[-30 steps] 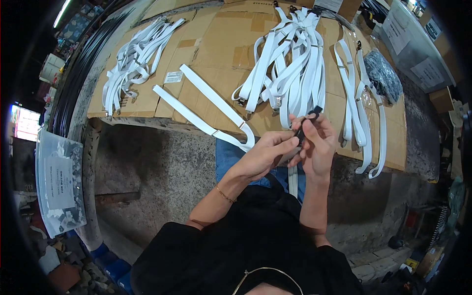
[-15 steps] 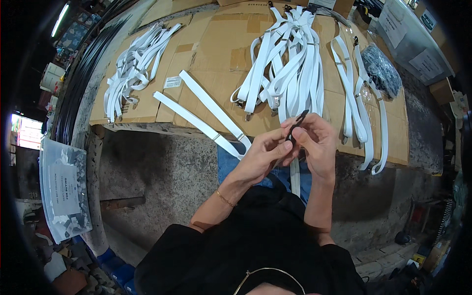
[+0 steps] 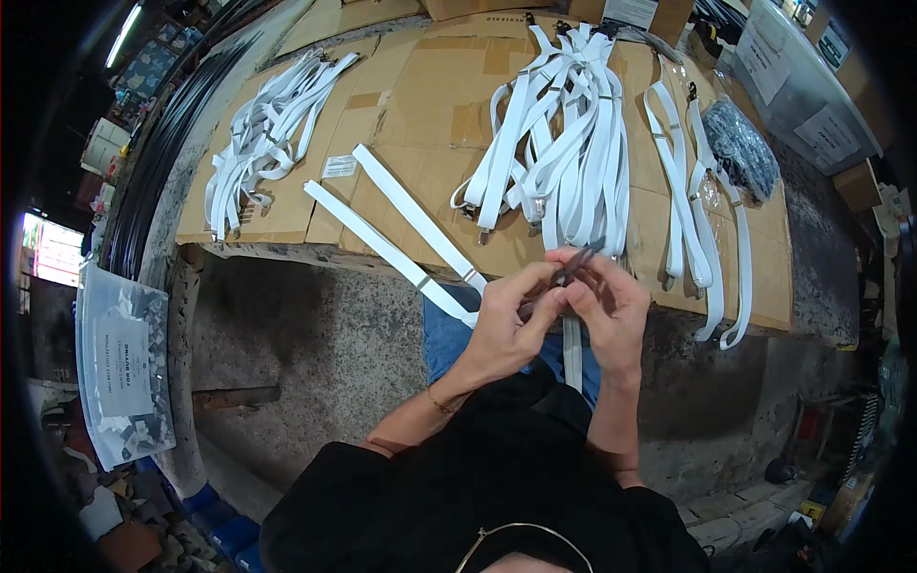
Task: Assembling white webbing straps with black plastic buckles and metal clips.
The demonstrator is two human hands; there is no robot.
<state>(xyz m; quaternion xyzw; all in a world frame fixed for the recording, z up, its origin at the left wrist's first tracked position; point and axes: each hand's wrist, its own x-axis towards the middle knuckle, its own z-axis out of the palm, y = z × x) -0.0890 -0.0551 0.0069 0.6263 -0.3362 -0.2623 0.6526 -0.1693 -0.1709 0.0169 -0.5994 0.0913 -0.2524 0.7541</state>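
My left hand [image 3: 511, 329] and my right hand [image 3: 611, 320] meet in front of me at the table's near edge, fingertips pinched together on a small dark clip-like piece [image 3: 580, 262], blurred at its upper end. Fingers hide its lower part. A white elastic suspender strap [image 3: 382, 246] reaches from beside my left hand up onto the cardboard, its two free ends apart. Below my hands a pale strap [image 3: 572, 355] hangs down over my lap. Just beyond them lies a thick bundle of white suspenders [image 3: 573, 143] with metal clips and sliders.
Cardboard [image 3: 411, 105] covers the table. Another heap of white straps [image 3: 272, 134] lies at left, several more straps [image 3: 683, 191] at right beside a plastic bag of dark parts [image 3: 740, 148]. Clear plastic bins stand at far right [image 3: 807, 86] and lower left [image 3: 124, 368].
Both hands have shifted slightly down and drawn closer together. The dark piece has tilted flatter, and its upper tip is blurred. The straps on the table look about the same.
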